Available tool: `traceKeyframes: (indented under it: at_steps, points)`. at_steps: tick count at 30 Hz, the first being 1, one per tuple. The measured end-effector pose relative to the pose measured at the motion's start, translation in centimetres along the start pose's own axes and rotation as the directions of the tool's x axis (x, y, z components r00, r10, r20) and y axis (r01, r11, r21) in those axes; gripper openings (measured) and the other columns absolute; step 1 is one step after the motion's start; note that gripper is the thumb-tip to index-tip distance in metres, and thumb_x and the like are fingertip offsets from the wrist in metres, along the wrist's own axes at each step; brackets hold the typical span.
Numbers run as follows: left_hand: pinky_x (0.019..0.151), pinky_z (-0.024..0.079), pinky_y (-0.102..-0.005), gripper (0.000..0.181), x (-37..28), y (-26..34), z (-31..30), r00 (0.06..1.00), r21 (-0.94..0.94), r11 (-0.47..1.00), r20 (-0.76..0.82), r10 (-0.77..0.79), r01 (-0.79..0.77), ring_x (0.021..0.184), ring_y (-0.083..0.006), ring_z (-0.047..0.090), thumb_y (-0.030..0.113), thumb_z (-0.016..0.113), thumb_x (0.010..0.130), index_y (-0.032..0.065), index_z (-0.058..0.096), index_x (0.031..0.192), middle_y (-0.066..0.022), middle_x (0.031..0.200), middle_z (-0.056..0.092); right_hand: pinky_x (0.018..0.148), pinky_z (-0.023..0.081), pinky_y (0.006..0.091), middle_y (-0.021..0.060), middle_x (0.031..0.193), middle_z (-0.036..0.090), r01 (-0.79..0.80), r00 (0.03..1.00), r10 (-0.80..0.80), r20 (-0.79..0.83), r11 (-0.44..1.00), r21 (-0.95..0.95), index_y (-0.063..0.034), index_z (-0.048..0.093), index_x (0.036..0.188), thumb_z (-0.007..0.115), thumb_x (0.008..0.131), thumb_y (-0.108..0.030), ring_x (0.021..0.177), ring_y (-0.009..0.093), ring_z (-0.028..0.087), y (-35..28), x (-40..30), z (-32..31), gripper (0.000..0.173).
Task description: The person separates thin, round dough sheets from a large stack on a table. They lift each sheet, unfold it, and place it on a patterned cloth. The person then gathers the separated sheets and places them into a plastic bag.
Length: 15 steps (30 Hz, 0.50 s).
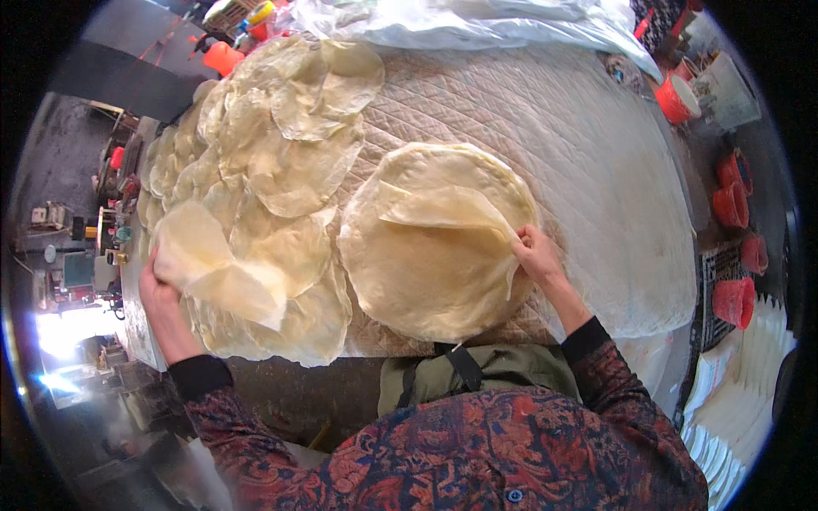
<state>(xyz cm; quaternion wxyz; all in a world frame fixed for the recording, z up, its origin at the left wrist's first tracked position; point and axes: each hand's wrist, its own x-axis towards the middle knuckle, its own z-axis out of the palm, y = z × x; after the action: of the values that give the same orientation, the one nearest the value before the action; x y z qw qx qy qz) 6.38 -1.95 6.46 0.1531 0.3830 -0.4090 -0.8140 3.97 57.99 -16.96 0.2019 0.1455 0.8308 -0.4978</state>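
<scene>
Thin, round, pale yellow sheets make up a stack [415, 274] in front of me, on a quilted pad. My right hand [537, 252] pinches the right edge of a top sheet [441, 207], part of which is lifted and folded over. At the left, my left hand [160, 290] grips the edge of another thin sheet [217, 268], which is creased and bent above a wide spread of overlapping sheets [275, 153]. The fingertips of my left hand are partly hidden behind that sheet.
The quilted pad [466, 96] covers the table. Clear plastic sheeting [460, 25] lies bunched along the far edge. Beyond the right side stand several red buckets [733, 301] and a black plastic crate [712, 281]. An orange bottle [222, 59] is at the far left corner.
</scene>
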Motion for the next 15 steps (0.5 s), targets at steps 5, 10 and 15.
traceKeyframes:
  at_steps: [5, 10, 15]
  points:
    - [0.095, 0.044, -0.0453, 0.033, 4.7, -1.4, 12.7, 0.994, 0.168, 0.983, 0.086, 0.063, -0.077, 0.105, -0.0269, 0.058, 0.014, 0.059, 0.083, 0.0014, 0.058, 0.114, -0.0134, 0.114, 0.06, 0.066, 0.046, 0.0401, 0.0149, 0.077, 0.063, 0.177, 0.984, -0.17, 0.052, 0.924, -0.339, -0.0012, 0.06, 0.088, 0.062, 0.076, -0.039, 0.071, 0.031, 0.061, -3.8, -1.4, -0.6, 0.039]
    - [0.094, 0.044, -0.0449, 0.031, 5.2, -0.4, 24.1, 0.913, -0.005, 0.99, 0.388, 0.13, -0.139, 0.105, -0.0257, 0.058, 0.015, 0.057, 0.086, 0.0025, 0.057, 0.114, -0.012, 0.114, 0.06, 0.064, 0.044, 0.043, 0.0203, 0.073, 0.06, 0.196, 0.963, -0.239, -0.122, 0.937, -0.289, -0.0003, 0.06, 0.084, 0.05, 0.084, -0.027, 0.071, 0.035, 0.06, -1.3, 0.0, 0.5, 0.028]
    - [0.092, 0.046, -0.0457, 0.034, 7.1, -3.9, 26.8, 0.905, -0.2, 0.944, 0.289, 0.311, -0.261, 0.105, -0.0274, 0.058, 0.013, 0.054, 0.087, -0.0002, 0.051, 0.118, -0.0141, 0.113, 0.059, 0.057, 0.042, 0.0361, 0.0146, 0.063, 0.055, 0.151, 0.981, -0.156, -0.115, 0.987, -0.048, 0.0008, 0.059, 0.08, 0.051, 0.085, -0.027, 0.059, 0.021, 0.055, 1.2, 0.6, 0.0, 0.029]
